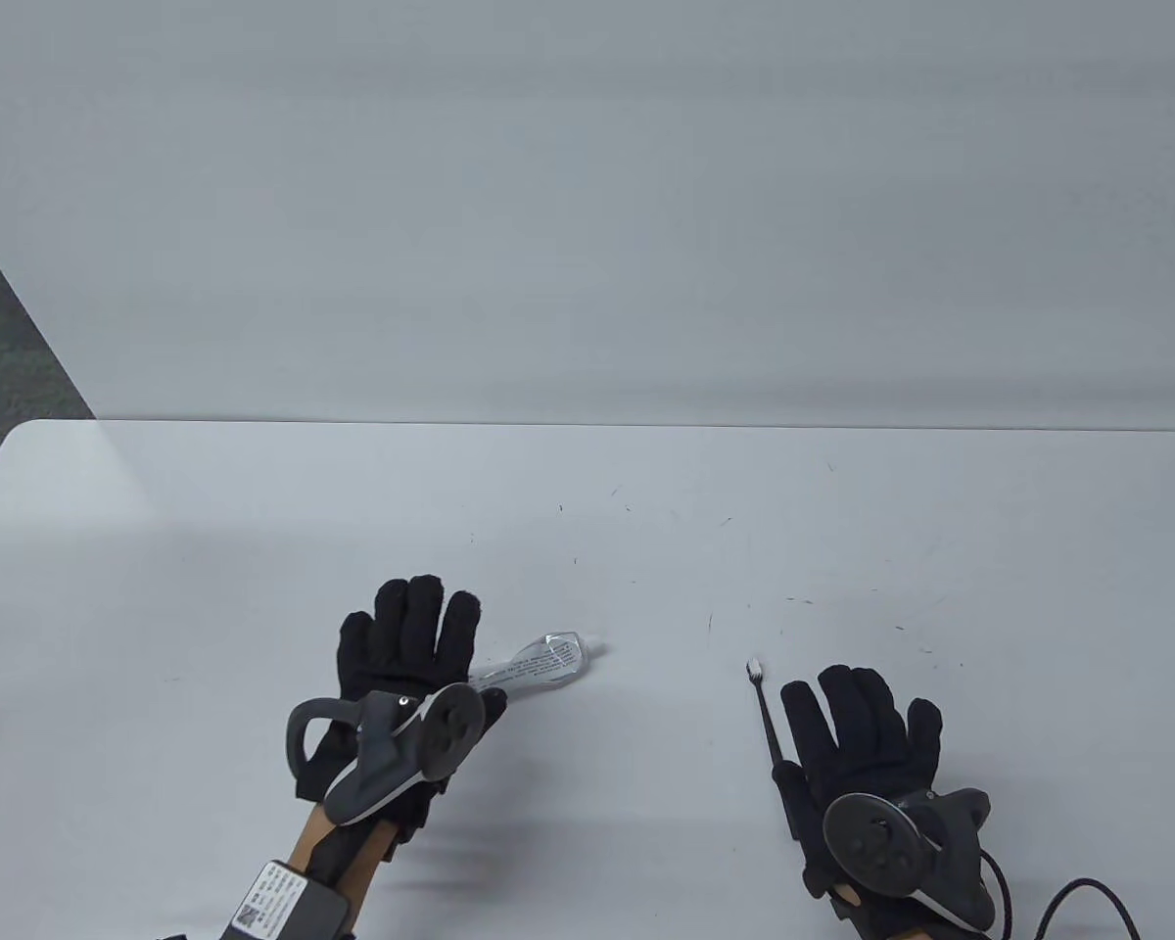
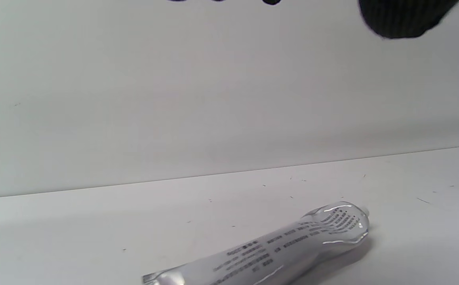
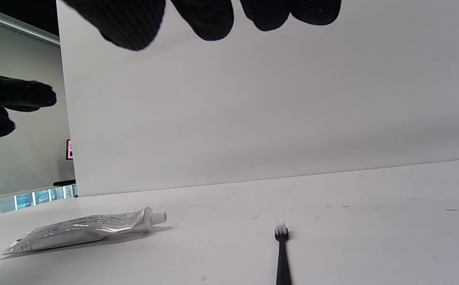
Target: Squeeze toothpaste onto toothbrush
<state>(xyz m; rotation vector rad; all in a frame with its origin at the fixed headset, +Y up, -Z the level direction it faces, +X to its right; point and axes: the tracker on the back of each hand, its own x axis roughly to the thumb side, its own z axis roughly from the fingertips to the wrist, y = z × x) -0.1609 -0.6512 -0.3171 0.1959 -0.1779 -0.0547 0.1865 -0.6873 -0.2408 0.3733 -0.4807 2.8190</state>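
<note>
A silver toothpaste tube [image 1: 539, 664] with a white cap lies flat on the white table [image 1: 587, 509], cap pointing right. My left hand [image 1: 406, 646] is spread open over the tube's tail end and holds nothing. In the left wrist view the tube [image 2: 288, 247] lies free on the table, with the fingertips [image 2: 403, 18] well above it. A black toothbrush [image 1: 770, 725] with a white bristle head lies on the table, head pointing away. My right hand [image 1: 862, 720] is open just right of its handle. In the right wrist view the toothbrush [image 3: 281, 249] and tube [image 3: 86, 228] lie untouched.
A white wall panel [image 1: 587, 196] stands behind the table's far edge. A black cable [image 1: 1087, 896] trails from my right wrist at the bottom right. Small dark specks mark the tabletop around the middle.
</note>
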